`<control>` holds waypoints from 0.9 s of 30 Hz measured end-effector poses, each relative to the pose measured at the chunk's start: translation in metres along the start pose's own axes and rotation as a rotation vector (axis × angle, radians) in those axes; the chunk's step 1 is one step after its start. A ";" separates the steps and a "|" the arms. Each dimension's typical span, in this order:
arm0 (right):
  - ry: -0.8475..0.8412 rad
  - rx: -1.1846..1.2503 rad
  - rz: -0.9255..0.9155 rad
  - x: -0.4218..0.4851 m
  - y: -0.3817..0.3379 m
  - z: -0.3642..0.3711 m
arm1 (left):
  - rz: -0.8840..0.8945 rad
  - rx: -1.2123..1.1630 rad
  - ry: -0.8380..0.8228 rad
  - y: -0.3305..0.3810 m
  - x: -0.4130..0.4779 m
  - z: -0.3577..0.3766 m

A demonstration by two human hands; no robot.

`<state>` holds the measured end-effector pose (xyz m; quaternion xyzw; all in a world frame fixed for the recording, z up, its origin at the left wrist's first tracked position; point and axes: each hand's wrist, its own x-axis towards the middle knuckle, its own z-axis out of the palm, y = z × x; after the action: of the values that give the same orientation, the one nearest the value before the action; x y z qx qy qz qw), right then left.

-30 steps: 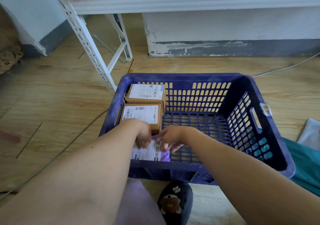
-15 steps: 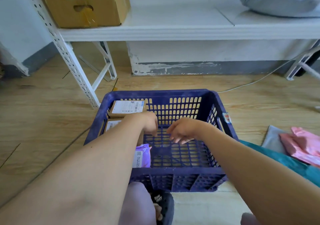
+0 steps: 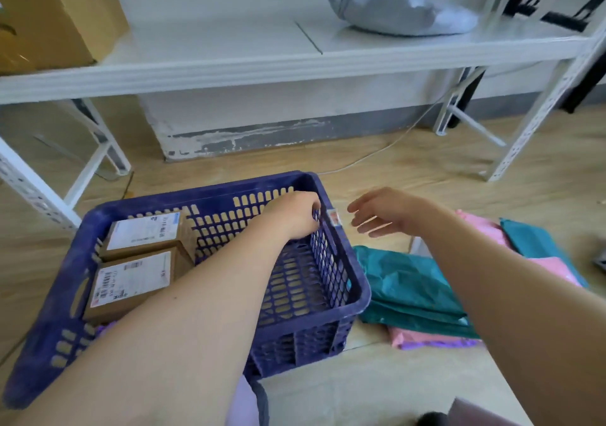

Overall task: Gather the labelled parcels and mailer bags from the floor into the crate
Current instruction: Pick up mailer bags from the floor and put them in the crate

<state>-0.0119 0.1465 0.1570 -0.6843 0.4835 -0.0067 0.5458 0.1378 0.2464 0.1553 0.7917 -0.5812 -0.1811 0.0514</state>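
The blue crate (image 3: 210, 192) sits on the wooden floor (image 3: 410, 176), with two labelled parcels (image 3: 131, 281) along its left wall. The left hand (image 3: 290, 217) curls its fingers against the crate's right wall; whether it grips cannot be told. The right hand (image 3: 387, 212), fingers loosely spread, hovers beyond that wall, above the teal mailer bags (image 3: 406, 281) and pink mailer bags (image 3: 554, 263) on the floor.

Two bare forearms lead to the left hand (image 3: 295, 217) and right hand (image 3: 385, 214), which are uncovered too. Pale lilac trousers (image 3: 241, 404) show at the bottom edge. Beside them is the edge of a dark shoe (image 3: 263, 401).
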 end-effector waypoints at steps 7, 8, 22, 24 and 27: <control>0.148 0.121 0.108 -0.025 0.064 -0.074 | 0.124 -0.009 0.001 0.071 0.030 0.020; 0.175 0.153 0.130 -0.029 0.076 -0.084 | 0.149 0.003 -0.009 0.081 0.034 0.026; 0.579 0.510 0.366 -0.039 0.217 -0.167 | 0.273 0.059 -0.148 0.188 0.092 0.128; 0.609 0.523 0.405 -0.035 0.238 -0.176 | 0.300 0.058 -0.183 0.204 0.101 0.145; 0.643 0.539 0.462 -0.033 0.266 -0.186 | 0.342 0.021 -0.215 0.226 0.114 0.168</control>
<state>-0.3033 0.0475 0.0484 -0.3560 0.7484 -0.2218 0.5138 -0.0946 0.0890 0.0397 0.6581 -0.7112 -0.2471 0.0109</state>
